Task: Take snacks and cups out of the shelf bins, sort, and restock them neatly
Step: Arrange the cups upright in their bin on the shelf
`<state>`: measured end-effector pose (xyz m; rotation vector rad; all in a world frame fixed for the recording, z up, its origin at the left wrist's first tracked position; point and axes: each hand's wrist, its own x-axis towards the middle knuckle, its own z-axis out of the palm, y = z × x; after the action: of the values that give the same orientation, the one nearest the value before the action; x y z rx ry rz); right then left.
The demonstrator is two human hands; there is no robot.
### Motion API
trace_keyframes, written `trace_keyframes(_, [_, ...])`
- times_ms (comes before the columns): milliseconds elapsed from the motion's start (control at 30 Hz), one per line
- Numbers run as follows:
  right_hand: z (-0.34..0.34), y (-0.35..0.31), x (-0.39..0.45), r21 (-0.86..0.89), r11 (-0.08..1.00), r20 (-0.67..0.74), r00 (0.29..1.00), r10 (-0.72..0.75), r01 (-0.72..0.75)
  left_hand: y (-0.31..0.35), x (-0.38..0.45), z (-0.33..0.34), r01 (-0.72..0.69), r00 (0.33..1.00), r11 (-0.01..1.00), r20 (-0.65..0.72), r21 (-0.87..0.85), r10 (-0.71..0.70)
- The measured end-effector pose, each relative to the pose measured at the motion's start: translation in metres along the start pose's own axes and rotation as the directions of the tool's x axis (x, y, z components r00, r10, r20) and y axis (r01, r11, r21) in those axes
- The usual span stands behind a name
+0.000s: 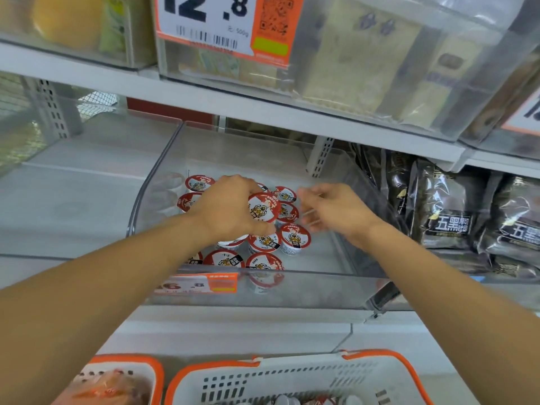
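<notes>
Holding: left hand (pixel 228 209) is gripping a red-lidded cup (pixel 264 206), fingers curled round it, above the other cups (pixel 294 238)
Right hand (pixel 336 211): hovering beside, fingers loosely spread, holding nothing
Bin (pixel 292 287): clear, containing the cups
Below: orange-rimmed baskets (pixel 292 375) sitting

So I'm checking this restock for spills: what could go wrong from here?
The left hand grips one cup above closely packed cups; setting it down carelessly could topple neighbours. The right hand looks blurred beside them and might knock the cups near it.
</notes>
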<state>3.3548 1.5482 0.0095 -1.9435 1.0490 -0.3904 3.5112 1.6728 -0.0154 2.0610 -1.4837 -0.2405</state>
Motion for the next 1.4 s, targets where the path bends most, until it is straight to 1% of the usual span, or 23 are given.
trace_keyframes(33, [-0.001, -0.007, -0.007, 0.117, 0.993, 0.103, 0.994, 0.021, -0.033, 0.006, -0.001, 0.0, -0.042, 0.999, 0.999, -0.01, -0.019, 0.041])
trace_keyframes(100, [-0.002, -0.017, -0.016, 0.179, 0.98, 0.269, 0.962, 0.039, -0.09, 0.02, -0.002, 0.001, -0.126, 0.992, 0.991, -0.002, -0.037, 0.126])
trace_keyframes(200, [-0.008, -0.009, -0.016, 0.154, 0.979, 0.261, 0.961, 0.088, -0.132, 0.032, -0.001, 0.003, -0.151, 0.986, 0.985, 0.056, -0.084, 0.156])
trace_keyframes(300, [-0.028, 0.004, -0.018, 0.051, 0.98, 0.284, 0.943, 0.173, -0.195, 0.027, -0.001, -0.004, -0.041, 0.983, 0.996, 0.178, -0.077, 0.054])
trace_keyframes(367, [-0.036, 0.01, -0.021, -0.035, 0.969, 0.357, 0.903, 0.239, -0.243, 0.018, 0.0, -0.007, 0.056, 0.988, 0.997, 0.144, -0.053, -0.048])
trace_keyframes(433, [-0.03, 0.014, -0.024, -0.105, 0.959, 0.409, 0.867, 0.284, -0.265, 0.015, 0.001, -0.009, 0.199, 0.977, 0.975, 0.094, -0.097, -0.191])
trace_keyframes(533, [-0.013, 0.02, -0.023, -0.254, 0.941, 0.378, 0.873, 0.309, -0.223, 0.02, 0.003, -0.008, 0.386, 0.923, 0.905, 0.087, -0.18, -0.376])
trace_keyframes(600, [-0.011, 0.018, -0.023, -0.401, 0.903, 0.34, 0.89, 0.303, -0.154, 0.024, 0.005, -0.009, 0.442, 0.896, 0.858, 0.171, -0.261, -0.409])
trace_keyframes(667, [-0.019, 0.01, -0.024, -0.519, 0.851, 0.263, 0.931, 0.252, -0.084, 0.028, 0.004, -0.012, 0.491, 0.856, 0.801, 0.36, -0.341, -0.372])
trace_keyframes(700, [-0.024, 0.004, -0.025, -0.524, 0.85, 0.238, 0.95, 0.201, -0.049, 0.03, 0.005, -0.012, 0.505, 0.84, 0.774, 0.425, -0.382, -0.338])
trace_keyframes(733, [-0.028, -0.001, -0.027, -0.462, 0.887, 0.247, 0.958, 0.143, -0.013, 0.032, 0.005, -0.01, 0.508, 0.838, 0.748, 0.446, -0.427, -0.315])
trace_keyframes(800, [-0.032, -0.011, -0.031, -0.162, 0.986, 0.362, 0.932, 0.025, 0.036, 0.037, 0.01, -0.003, 0.501, 0.857, 0.704, 0.399, -0.503, -0.325])
trace_keyframes(867, [-0.028, -0.016, -0.032, 0.038, 0.998, 0.419, 0.906, -0.06, 0.049, 0.044, 0.017, 0.008, 0.472, 0.881, 0.677, 0.328, -0.565, -0.341])
trace_keyframes(967, [-0.021, -0.01, -0.019, 0.144, 0.989, 0.312, 0.946, -0.084, 0.041, 0.053, 0.026, 0.019, 0.4, 0.916, 0.628, 0.285, -0.667, -0.281])
trace_keyframes(1033, [-0.025, -0.004, -0.011, 0.18, 0.983, 0.189, 0.979, -0.079, 0.044, 0.052, 0.029, 0.021, 0.387, 0.922, 0.575, 0.313, -0.721, -0.229])
trace_keyframes(1067, [-0.03, -0.001, -0.006, 0.104, 0.991, 0.092, 0.992, -0.089, 0.079, 0.048, 0.029, 0.022, 0.376, 0.925, 0.634, 0.308, -0.675, -0.221])
trace_keyframes(1100, [-0.034, 0.002, 0.0, -0.045, 0.992, -0.012, 0.993, -0.118, 0.118, 0.041, 0.03, 0.023, 0.341, 0.934, 0.783, 0.278, -0.52, -0.222])
trace_keyframes(1133, [-0.038, 0.004, 0.007, -0.223, 0.964, -0.089, 0.982, -0.166, 0.142, 0.032, 0.029, 0.026, 0.27, 0.948, 0.924, 0.24, -0.271, -0.207])
trace_keyframes(1167, [-0.04, 0.005, 0.016, -0.402, 0.903, -0.121, 0.969, -0.217, 0.152, 0.024, 0.029, 0.03, 0.172, 0.958, 0.984, 0.241, -0.042, -0.157])
trace_keyframes(1200, [-0.038, 0.005, 0.026, -0.567, 0.81, -0.111, 0.96, -0.257, 0.151, 0.019, 0.028, 0.035, 0.08, 0.946, 0.992, 0.307, 0.1, -0.107])
trace_keyframes(1233, [-0.034, 0.006, 0.037, -0.698, 0.702, -0.081, 0.96, -0.269, 0.138, 0.017, 0.028, 0.039, 0.01, 0.914, 0.984, 0.397, 0.179, -0.081])
trace_keyframes(1300, [-0.023, 0.009, 0.058, -0.833, 0.541, -0.025, 0.97, -0.241, 0.113, 0.019, 0.029, 0.046, -0.093, 0.855, 0.951, 0.513, 0.295, -0.076])
trace_keyframes(1400, [-0.011, 0.018, 0.081, -0.871, 0.475, 0.052, 0.985, -0.164, 0.125, 0.02, 0.031, 0.05, -0.15, 0.826, 0.916, 0.556, 0.372, -0.09])
